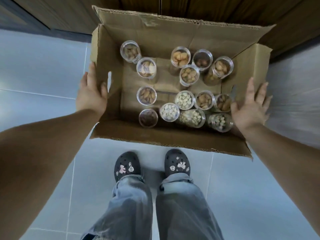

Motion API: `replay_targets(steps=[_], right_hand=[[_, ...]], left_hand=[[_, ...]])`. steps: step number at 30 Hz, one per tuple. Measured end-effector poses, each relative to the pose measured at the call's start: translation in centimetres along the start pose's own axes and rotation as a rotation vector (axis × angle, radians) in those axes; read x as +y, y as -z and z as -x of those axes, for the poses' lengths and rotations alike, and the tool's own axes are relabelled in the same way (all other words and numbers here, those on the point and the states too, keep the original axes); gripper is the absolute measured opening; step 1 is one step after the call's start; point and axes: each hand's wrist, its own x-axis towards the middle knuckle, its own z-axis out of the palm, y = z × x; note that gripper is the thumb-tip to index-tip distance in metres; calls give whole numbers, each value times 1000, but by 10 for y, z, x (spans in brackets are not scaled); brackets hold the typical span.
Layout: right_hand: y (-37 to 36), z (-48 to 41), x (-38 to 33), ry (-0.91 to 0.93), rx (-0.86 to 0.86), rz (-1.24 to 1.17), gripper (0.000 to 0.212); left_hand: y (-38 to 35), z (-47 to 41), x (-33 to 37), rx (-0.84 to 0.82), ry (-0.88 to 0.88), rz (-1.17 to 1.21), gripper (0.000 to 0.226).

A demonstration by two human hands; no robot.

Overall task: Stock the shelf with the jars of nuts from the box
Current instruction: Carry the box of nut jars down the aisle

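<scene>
Your open brown cardboard box [173,135] sits on the pale grey tiled floor [43,66], flaps up, right in front of your dark clogs with pink charms [127,166]. Inside: clear round plastic jars of nuts [189,74], lids up, a few tilted over at the near right. They're loosely clustered, two at far left, two near left, the rest on the right half. Your left hand [90,94] is on the left box wall, thumb hooked over the rim, fingers outside. Your right hand [251,108] is spread flat open by the right wall, gripping nothing; can't tell if it touches the cardboard. Dark wood cabinet fronts [225,7] behind the box.
</scene>
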Motion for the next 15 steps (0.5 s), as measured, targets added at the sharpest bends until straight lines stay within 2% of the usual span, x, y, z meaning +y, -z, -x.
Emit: replay_targets(steps=[3, 10, 15], right_hand=[[-2, -2, 5, 19, -4, -150, 74], [12, 15, -1, 45, 15, -300, 69], [28, 50, -16, 3, -98, -327, 67]], left_hand=[[4, -6, -1, -25, -9, 50, 62], [24, -2, 12, -96, 24, 139, 61], [74, 15, -5, -130, 73, 53, 57]])
